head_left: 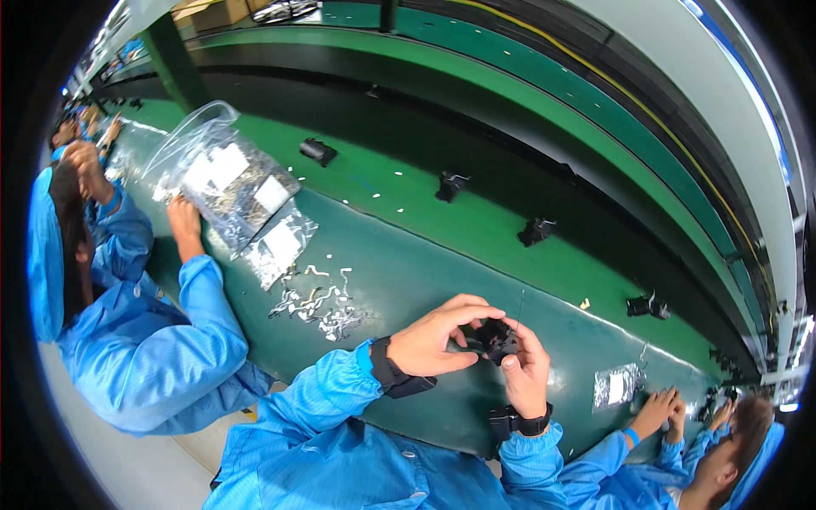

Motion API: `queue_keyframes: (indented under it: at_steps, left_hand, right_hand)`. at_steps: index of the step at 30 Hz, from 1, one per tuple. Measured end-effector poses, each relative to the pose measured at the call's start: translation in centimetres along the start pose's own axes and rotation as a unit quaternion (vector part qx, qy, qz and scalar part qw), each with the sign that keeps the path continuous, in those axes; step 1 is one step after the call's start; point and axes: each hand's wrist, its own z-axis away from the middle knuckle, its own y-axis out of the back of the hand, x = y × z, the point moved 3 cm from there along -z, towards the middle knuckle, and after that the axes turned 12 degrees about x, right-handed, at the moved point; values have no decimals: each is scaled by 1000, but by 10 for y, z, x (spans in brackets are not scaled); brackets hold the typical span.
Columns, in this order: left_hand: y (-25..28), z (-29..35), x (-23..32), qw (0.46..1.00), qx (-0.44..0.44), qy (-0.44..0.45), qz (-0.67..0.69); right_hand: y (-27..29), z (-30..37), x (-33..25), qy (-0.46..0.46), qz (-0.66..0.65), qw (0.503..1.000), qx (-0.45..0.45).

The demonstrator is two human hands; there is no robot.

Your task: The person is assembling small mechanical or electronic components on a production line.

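Over the green table, in front of me, both hands meet around a small black device part whose exact kind I cannot make out. My left hand reaches over it from the left, with fingertips at its top and the thumb below. On the other side my right hand pinches it between thumb and fingers. A thin wire sticks up beside the right fingers. Left of my hands, small cables with white connectors lie in a loose pile. Black bands circle both my wrists.
Plastic bags of small parts lie at the left beside a co-worker's hand. Along the far side, a dark conveyor belt runs past, with several black parts near its edge. Another co-worker's hands work at right, near a small bag.
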Motion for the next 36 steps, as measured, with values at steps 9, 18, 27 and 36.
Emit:
queue_keyframes:
  at_steps: [9,18,27,36]
  left_hand:
    - [10,-1,6,988,78,-120,-64]
    - [20,-11,-23,925,215,-64,-308]
    - [23,-6,-17,898,239,-74,-362]
    - [13,55,30,981,181,-1,-75]
  right_hand:
    - [-5,5,19,-9,-24,999,-21]
    - [8,-22,35,22,-30,976,213]
    - [8,-5,-10,26,-484,872,71]
    - [-11,8,-24,12,-567,824,16]
